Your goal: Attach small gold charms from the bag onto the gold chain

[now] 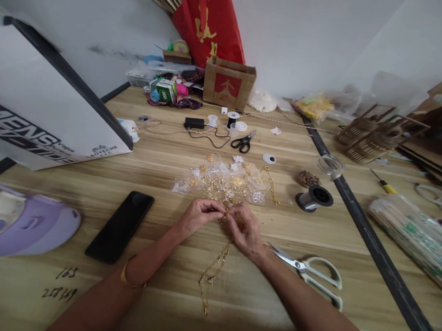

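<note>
My left hand (199,216) and my right hand (247,232) meet over the table with fingertips pinched close together. Between them is a tiny gold piece, too small to make out. From under my right hand a gold beaded chain (208,279) trails toward the front in a loop on the wood. Just beyond my fingers lies a pile of gold and silver jewelry findings (225,183), partly in small clear bags. A short gold chain (271,185) rests to the right of the pile. White-handled scissors (313,271) lie partly open beside my right forearm.
A black phone (120,227) and a purple visor (36,225) lie left. A wire spool (313,198) and a dish of beads (308,178) stand right. Black scissors (243,142) lie farther back, before a paper bag (228,84). A white box (50,97) leans at left.
</note>
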`<state>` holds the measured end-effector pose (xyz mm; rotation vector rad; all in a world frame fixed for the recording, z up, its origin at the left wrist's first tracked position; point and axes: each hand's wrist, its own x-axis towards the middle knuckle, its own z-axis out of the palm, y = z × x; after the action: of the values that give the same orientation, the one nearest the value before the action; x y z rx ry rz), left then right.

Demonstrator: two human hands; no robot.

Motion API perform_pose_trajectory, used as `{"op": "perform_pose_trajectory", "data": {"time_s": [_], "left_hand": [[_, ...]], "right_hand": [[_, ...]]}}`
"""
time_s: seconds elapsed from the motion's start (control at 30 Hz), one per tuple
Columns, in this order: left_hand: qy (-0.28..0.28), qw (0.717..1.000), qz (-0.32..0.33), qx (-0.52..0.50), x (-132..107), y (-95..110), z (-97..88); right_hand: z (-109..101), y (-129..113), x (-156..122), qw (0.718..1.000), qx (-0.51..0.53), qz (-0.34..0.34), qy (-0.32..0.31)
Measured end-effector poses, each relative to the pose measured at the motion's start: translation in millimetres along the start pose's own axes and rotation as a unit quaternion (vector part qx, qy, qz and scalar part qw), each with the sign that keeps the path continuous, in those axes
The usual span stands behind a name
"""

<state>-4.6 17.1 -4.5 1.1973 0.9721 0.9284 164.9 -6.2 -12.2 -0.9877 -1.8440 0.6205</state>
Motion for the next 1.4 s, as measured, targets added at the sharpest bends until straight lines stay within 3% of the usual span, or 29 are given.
{"op": "perform_pose_trajectory", "data": {"time_s": [0.57, 1.07, 1.4], "left_hand": [[0.026, 1.000, -0.012, -0.010, 0, 4, 0.5], [0.014, 1.000, -0.005, 0.020, 0, 9, 1.7], [0.023, 0.999, 0.011, 0.044, -1, 9, 2.7]], "right_hand": [[0, 0, 0, 1.000, 0.008, -0.003, -0.005], [-1, -1, 1, 1.000, 0.015, -0.002, -0.009], [-4, -1, 1, 0.997, 0.052, 0.049, 0.027]]}}
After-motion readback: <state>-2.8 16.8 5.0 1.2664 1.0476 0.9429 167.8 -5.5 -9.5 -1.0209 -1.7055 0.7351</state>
